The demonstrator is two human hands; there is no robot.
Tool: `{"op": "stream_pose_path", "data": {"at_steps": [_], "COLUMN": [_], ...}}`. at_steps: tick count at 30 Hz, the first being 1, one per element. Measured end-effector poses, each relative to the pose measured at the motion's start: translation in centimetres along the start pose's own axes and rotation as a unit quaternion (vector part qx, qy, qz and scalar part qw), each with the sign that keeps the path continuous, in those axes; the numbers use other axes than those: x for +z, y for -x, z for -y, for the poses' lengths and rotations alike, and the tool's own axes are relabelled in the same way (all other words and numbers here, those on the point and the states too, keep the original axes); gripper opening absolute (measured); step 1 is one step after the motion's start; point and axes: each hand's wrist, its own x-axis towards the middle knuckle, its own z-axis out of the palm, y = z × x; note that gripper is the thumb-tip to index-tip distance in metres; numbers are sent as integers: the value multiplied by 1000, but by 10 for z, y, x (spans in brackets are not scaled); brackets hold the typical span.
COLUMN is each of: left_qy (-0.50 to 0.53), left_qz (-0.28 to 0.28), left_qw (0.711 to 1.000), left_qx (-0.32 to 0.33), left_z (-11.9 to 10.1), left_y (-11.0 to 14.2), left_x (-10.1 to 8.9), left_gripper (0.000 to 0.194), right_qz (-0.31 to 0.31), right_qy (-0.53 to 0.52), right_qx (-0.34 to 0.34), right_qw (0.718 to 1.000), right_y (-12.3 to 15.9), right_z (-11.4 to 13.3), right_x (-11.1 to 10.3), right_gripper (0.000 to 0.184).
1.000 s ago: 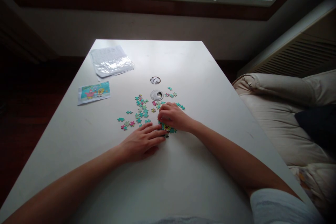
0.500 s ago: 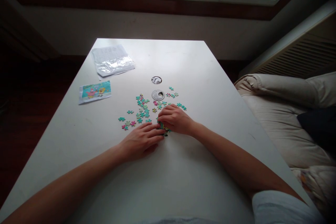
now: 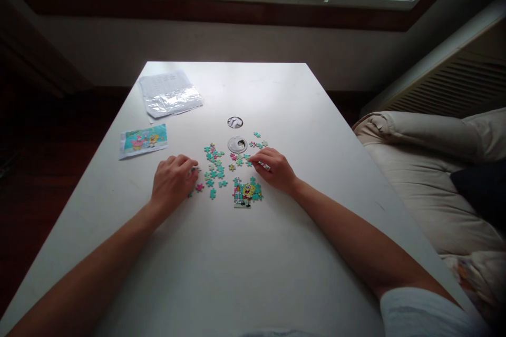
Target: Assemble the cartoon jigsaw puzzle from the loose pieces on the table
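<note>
A partly joined jigsaw puzzle (image 3: 245, 195) with a yellow cartoon figure lies flat on the white table, between my hands. Left of it are loose green, teal and pink puzzle pieces (image 3: 214, 168). My left hand (image 3: 174, 181) is at their left edge, its fingers curled and closed on a pale puzzle piece (image 3: 195, 169), mostly covered by the fingertips. My right hand (image 3: 275, 169) is above and right of the joined part. Its thumb and forefinger come together beside loose pieces (image 3: 242, 159); whether a piece is between them is hidden.
A picture card (image 3: 145, 141) with cartoon figures lies on the left of the table (image 3: 245, 268). Behind it is a clear plastic sleeve with papers (image 3: 169, 93). Two round table holes (image 3: 237, 144) sit beyond the pieces. A beige sofa (image 3: 411, 168) stands at the right.
Both hands have come off the joined puzzle, which now shows. My left hand moved left to the loose pieces; my right hand moved slightly up and right. A teal piece now shows below the pile.
</note>
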Motion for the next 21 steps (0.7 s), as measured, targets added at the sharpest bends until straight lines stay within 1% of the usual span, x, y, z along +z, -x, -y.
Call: {"op": "stream_pose_path", "data": {"at_steps": [3, 12, 21], "left_qy": [-16, 4, 15], "left_qz": [19, 60, 67], "left_qw": [1000, 997, 996], "left_qx": [-19, -48, -60], "left_z": [5, 2, 0], "left_y": [-1, 0, 0], "left_x": [-3, -11, -11], "left_gripper": [19, 15, 14], "right_qz": [5, 11, 29], "right_qy": [-2, -3, -2], "right_qx": [-7, -5, -1], "right_qw": [1000, 1000, 1000], "right_y": [0, 0, 2], "right_z": [1, 0, 0], "right_x": [0, 0, 1], "right_gripper": [16, 16, 18]}}
